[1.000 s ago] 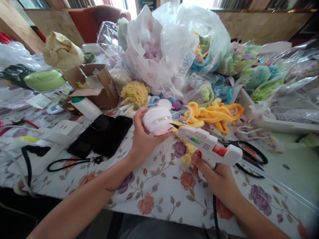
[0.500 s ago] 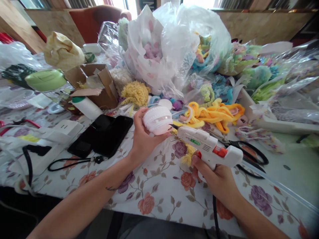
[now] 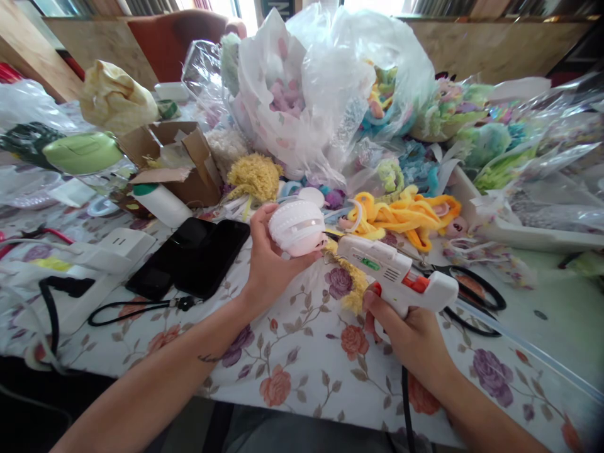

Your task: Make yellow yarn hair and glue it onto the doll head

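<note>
My left hand (image 3: 268, 261) is closed around a white perforated plastic ball (image 3: 297, 228), held just above the flowered tablecloth (image 3: 302, 352). My right hand (image 3: 409, 333) grips a white hot glue gun (image 3: 401, 282) with an orange trigger and a green label. The gun's nozzle touches the lower right side of the ball. A tuft of yellow yarn (image 3: 352, 286) lies under the gun's barrel. The gun's black cord runs down off the table's near edge.
Two black phones (image 3: 193, 255) lie left of my left hand, beside a white power strip (image 3: 94, 264). Black scissors (image 3: 476, 302) rest right of the gun. Yellow-orange doll hair (image 3: 406, 214), a cardboard box (image 3: 174, 160) and plastic bags (image 3: 321, 88) of yarn crowd the back.
Almost nothing moved. The ball and the gun's nozzle stay together; the view shifted slightly.
</note>
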{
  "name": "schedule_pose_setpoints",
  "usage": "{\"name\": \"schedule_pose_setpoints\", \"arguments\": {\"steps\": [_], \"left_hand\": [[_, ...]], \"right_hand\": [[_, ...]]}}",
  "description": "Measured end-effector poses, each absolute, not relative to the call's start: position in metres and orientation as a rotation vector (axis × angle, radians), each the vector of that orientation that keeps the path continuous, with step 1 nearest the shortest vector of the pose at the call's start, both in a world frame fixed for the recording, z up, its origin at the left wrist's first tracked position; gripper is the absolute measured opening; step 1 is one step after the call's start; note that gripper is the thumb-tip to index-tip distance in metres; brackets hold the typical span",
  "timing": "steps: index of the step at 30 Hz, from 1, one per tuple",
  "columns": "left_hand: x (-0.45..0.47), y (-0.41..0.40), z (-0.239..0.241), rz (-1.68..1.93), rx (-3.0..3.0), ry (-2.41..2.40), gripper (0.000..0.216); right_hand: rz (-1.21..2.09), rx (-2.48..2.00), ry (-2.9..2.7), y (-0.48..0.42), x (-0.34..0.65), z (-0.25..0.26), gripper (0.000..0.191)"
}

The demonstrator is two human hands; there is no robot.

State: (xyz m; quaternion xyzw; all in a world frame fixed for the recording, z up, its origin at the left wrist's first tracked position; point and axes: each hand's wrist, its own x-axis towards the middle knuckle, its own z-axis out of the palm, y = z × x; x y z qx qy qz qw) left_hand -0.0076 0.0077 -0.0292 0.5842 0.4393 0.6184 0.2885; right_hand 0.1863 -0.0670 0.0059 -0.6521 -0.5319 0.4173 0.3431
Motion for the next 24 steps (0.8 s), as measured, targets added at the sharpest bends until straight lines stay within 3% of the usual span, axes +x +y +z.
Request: {"name": "schedule_pose_setpoints", "arguments": {"steps": [4, 12, 18, 24], "left_hand": [[-0.0078, 0.0078, -0.0301, 1.637, 1.558, 1.174, 0.088], [-0.0064, 0.0071, -0.0258, 1.655, 1.501, 1.148, 0.086], [-0.0082, 0.0068, -0.0286, 1.617, 1.523, 1.169, 0.087], [-0.0069, 0.0078, -0.0254, 1.648, 1.459, 1.14, 0.087]], "right_hand": [[1.181, -1.655, -1.382, -0.068, 0.1851, 0.0085, 0.032], [1.056, -1.752, -1.366, -0.0665, 0.1863, 0.007, 0.027], [1.202, -1.653, -1.385, -0.069, 0.1851, 0.0086, 0.041], [1.118, -1.713, -1.344, -0.0662, 0.1882, 0.002, 0.029]]}}
